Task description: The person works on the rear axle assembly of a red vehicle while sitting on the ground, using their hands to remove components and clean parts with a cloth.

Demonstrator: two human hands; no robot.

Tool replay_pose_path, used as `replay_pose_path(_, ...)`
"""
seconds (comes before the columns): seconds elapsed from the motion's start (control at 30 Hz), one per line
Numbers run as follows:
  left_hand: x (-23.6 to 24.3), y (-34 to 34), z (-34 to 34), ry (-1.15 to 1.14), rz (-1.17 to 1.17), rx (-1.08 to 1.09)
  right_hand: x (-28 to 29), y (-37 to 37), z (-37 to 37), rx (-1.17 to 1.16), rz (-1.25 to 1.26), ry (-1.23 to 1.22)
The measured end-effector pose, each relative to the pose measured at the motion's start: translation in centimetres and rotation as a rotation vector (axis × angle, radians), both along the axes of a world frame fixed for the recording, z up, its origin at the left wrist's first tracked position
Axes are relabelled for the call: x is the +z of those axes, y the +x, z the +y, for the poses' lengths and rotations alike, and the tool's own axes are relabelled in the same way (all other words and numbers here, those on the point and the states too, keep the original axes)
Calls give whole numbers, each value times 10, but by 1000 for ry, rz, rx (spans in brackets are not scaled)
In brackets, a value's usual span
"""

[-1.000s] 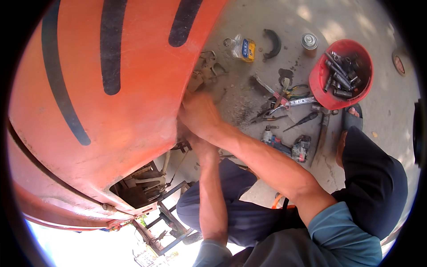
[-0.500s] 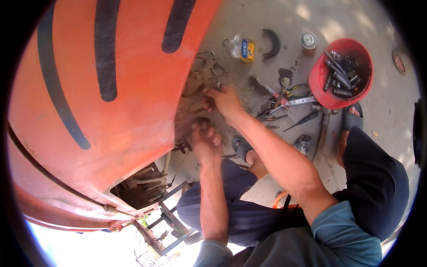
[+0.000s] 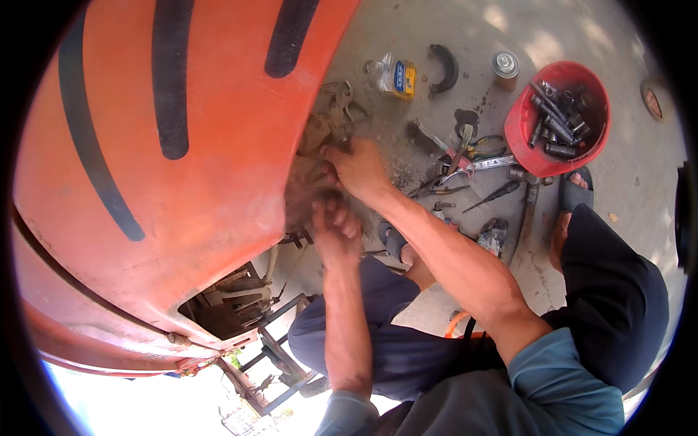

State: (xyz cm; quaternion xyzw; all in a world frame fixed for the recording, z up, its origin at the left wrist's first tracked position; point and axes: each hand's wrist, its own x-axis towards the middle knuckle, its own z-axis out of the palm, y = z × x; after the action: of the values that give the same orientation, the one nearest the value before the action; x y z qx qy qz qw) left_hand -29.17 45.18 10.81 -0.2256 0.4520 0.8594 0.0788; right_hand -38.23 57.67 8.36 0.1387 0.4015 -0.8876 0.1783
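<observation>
Both hands work beside the edge of a large orange panel [image 3: 218, 131] with dark stripes, at a dusty metal assembly [image 3: 320, 131] partly tucked behind it. My right hand [image 3: 362, 173] is closed, thumb and fingers pinched together close against the metal parts. What it grips is hidden by the fingers. Nearer to me, my left hand [image 3: 338, 232] is curled with its fingers bent inward beside a dark, blurred part. Whatever lies in its grasp cannot be made out.
A red bowl-like container [image 3: 563, 167] of sockets stands at the right. Near it lie pliers [image 3: 486, 147], a hammer [image 3: 531, 207], a screwdriver [image 3: 494, 195] and a metal can [image 3: 505, 67]. A clear bottle [image 3: 396, 76] and a curved dark piece [image 3: 445, 70] lie farther off.
My right hand has shifted slightly left and closer to the metal assembly, its wrist turned a little. The left hand stays nearly in place.
</observation>
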Motion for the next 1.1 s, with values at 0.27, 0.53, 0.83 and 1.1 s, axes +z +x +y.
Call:
replay_pose_path(0.27, 0, 1, 12, -1373, -138, -349, 50, 8, -45, -176, 747, 698)
replay_pose_path(0.53, 0, -5, 31, -678, -98, 55, 42, 3, -34, -236, 578, 601)
replay_pose_path(0.83, 7, -8, 42, -183, -59, 222, 29, 2, -26, -180, 401, 465)
replay_pose_path(1.1, 16, -11, 40, -276, -64, 226, 37, 8, -39, -411, 695, 739)
